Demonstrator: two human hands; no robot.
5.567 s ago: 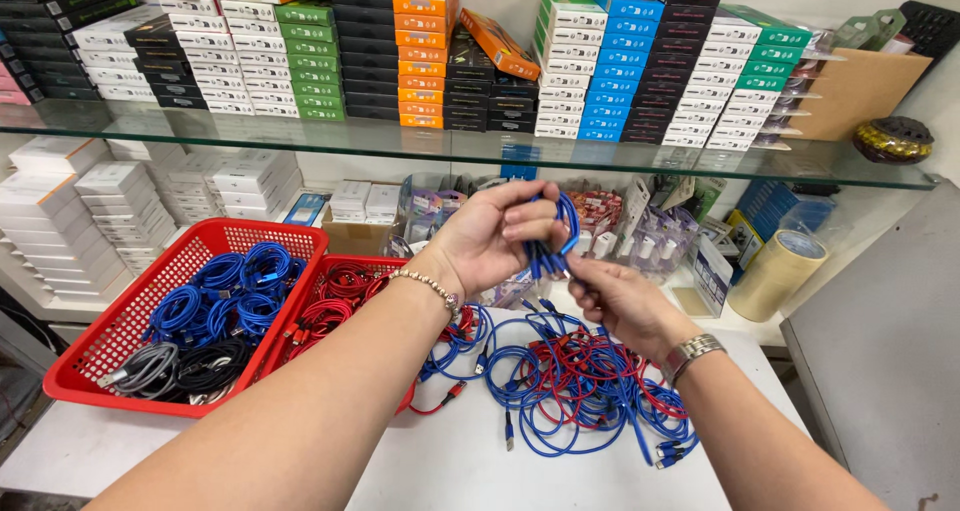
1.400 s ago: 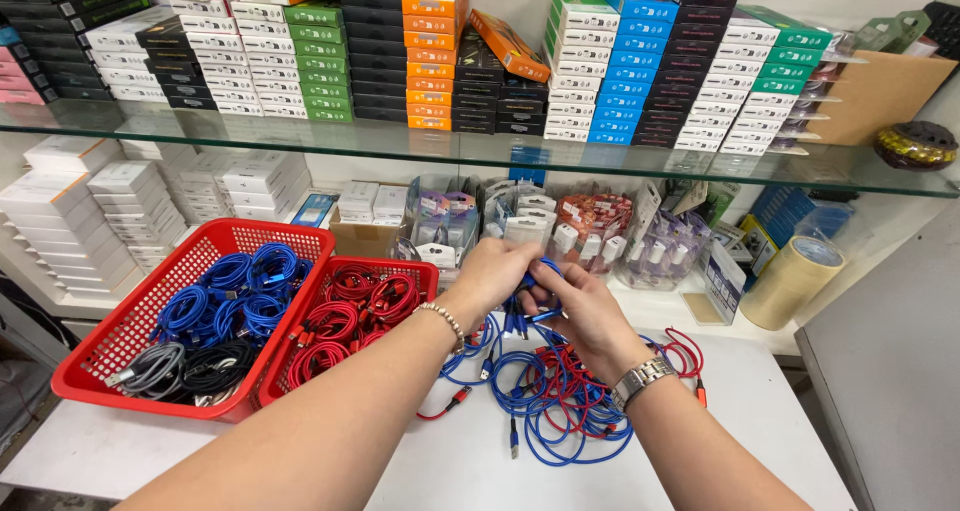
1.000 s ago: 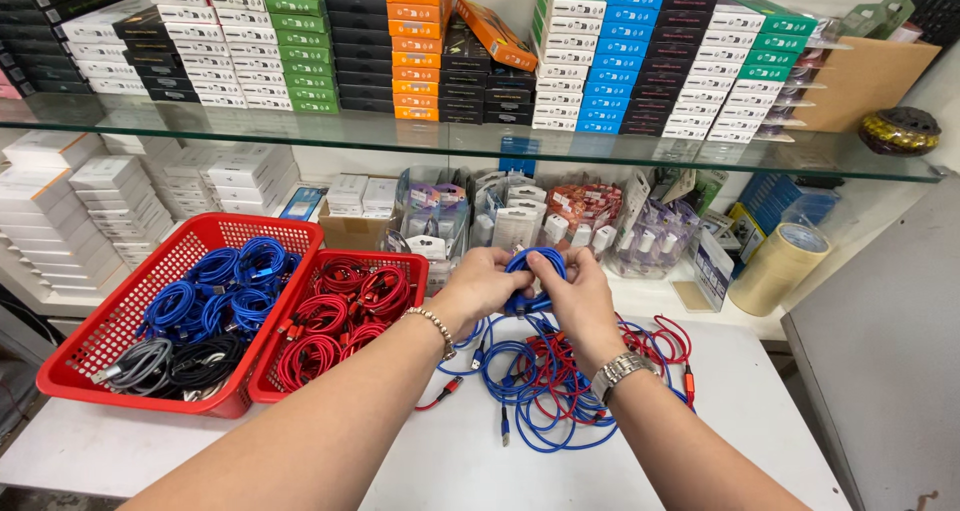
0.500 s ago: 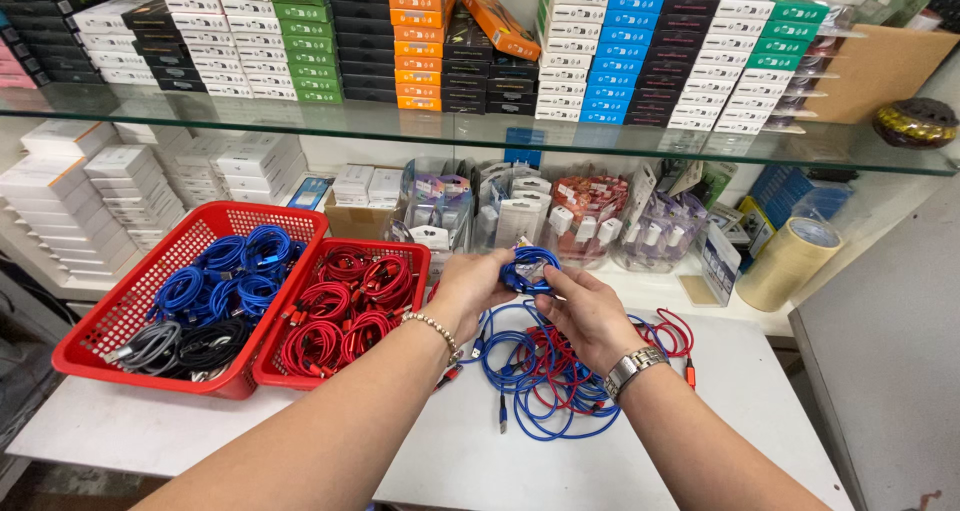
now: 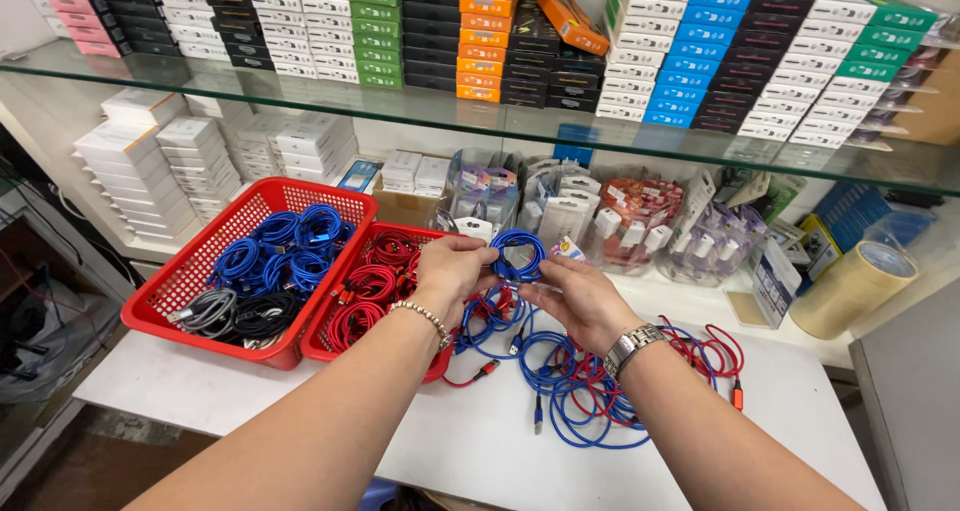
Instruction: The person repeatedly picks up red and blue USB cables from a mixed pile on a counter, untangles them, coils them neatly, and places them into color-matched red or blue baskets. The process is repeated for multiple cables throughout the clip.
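we hold a coiled blue cable (image 5: 517, 254) above the desk (image 5: 480, 441) middle, just over the loose tangle of cables (image 5: 590, 386). our left hand (image 5: 452, 271) is clamped on the coil's left side, our right hand (image 5: 578, 296) pinches below it. keeping the loops tight and even seems wise. red baskets (image 5: 200, 271) sit at the left edge.
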